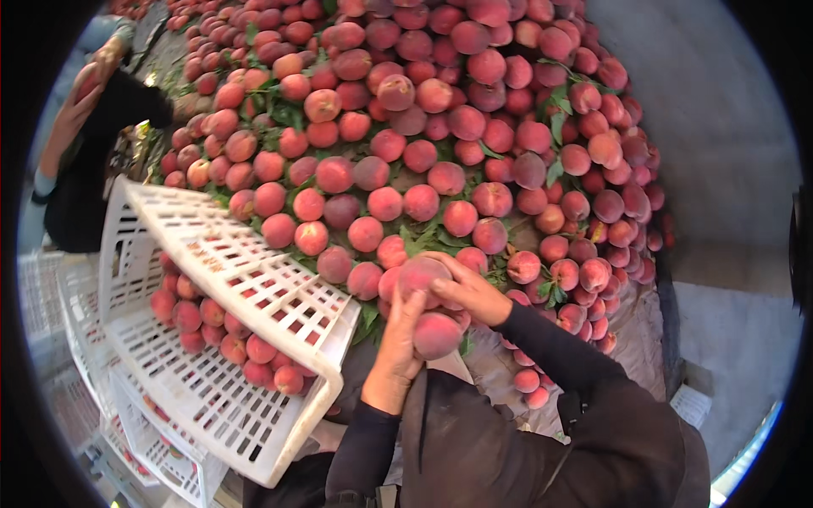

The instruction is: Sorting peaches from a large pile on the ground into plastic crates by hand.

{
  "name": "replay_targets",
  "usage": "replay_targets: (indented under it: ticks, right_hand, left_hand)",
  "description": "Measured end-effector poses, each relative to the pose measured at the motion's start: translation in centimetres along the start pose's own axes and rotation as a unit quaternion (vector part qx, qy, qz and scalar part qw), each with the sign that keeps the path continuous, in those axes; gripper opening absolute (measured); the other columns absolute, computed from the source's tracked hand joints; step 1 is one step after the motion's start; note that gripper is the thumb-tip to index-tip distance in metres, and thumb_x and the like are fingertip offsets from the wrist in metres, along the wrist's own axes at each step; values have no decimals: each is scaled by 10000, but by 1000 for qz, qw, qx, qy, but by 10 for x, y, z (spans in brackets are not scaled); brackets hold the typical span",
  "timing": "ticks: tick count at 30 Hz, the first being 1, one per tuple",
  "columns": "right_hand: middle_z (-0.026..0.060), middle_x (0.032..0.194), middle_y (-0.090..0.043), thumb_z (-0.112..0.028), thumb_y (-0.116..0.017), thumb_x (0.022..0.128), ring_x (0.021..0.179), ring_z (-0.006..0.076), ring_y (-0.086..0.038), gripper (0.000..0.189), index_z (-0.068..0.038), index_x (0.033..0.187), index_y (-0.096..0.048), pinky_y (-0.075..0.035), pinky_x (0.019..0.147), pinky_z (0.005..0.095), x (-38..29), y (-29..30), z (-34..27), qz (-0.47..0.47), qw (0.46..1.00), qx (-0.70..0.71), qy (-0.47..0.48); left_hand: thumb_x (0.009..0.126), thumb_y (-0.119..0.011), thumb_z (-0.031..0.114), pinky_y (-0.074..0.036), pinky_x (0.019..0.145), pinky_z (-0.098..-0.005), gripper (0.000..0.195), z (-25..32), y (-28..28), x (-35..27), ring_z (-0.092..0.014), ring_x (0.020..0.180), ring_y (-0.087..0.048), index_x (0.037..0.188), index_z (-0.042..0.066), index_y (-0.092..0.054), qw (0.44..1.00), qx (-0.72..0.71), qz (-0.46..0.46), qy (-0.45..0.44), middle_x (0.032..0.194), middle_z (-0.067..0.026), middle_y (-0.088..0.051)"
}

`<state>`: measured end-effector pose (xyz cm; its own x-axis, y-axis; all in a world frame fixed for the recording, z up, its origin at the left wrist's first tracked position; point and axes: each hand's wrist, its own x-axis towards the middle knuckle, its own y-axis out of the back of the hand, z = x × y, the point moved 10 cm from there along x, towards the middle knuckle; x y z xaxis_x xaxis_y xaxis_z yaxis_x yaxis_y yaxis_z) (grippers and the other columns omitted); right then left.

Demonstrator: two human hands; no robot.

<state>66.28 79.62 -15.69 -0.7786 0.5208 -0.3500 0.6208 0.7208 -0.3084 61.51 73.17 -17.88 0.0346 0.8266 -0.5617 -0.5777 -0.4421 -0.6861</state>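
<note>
My left hand (397, 349) has its fingers up around the lower side of a peach (419, 277) and rests against a second peach (437, 336) beside its palm. From the upper right my right hand (473, 289) grips the upper peach too, thumb and fingers on its skin. Both hands are over the near edge of a large peach pile (421, 203). Left of them a white slatted plastic crate (305, 438) lies tilted, with several peaches (213, 333) inside it. How far the left hand holds the lower peach is partly hidden.
Green leaves (429, 240) lie among the peaches. More white crates (174, 467) stand at the lower left. A co-worker's hand (76, 108) holds a peach at the upper left. A grey wall (711, 159) rises on the right, beside a brown ground sheet (635, 343).
</note>
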Motion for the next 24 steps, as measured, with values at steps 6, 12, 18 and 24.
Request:
replay_targets:
  ticks: [6,12,18,24]
  right_hand:
    - [158,1406,-358,-387,-452,952,1316,246,-346,620,-39,1431,-268,-273,1088,360,-27,-43,-44,7,992,-88,94]
    - [125,1423,-356,-405,-430,947,1344,234,-308,641,-25,1438,-269,-243,1094,364,-39,-104,-100,-54,981,-37,184]
    - [122,1366,-438,-292,-402,975,1276,219,-417,486,0,1364,-384,-305,1069,345,-84,-83,-90,6,984,-48,170]
    - [96,1273,-506,-183,-409,981,1152,225,-516,335,-20,1264,-488,-416,965,329,-144,-18,-28,42,895,-378,231]
  left_hand:
    - [829,-686,319,-392,1005,-336,723,37,-16,-49,-184,1186,-472,1401,73,-319,992,63,-6,-107,1291,-87,-461]
    - [820,-633,244,-537,734,-345,575,127,-38,-144,-206,800,-623,1291,37,-378,946,62,54,-314,1069,-121,-545]
    - [817,-698,166,-537,710,-280,496,248,60,-281,-181,796,-623,1214,52,-423,730,245,297,-565,1028,-100,-576]
    - [837,-698,184,-554,656,-333,441,235,61,-366,-192,783,-629,1190,91,-450,868,5,171,-466,957,-76,-603]
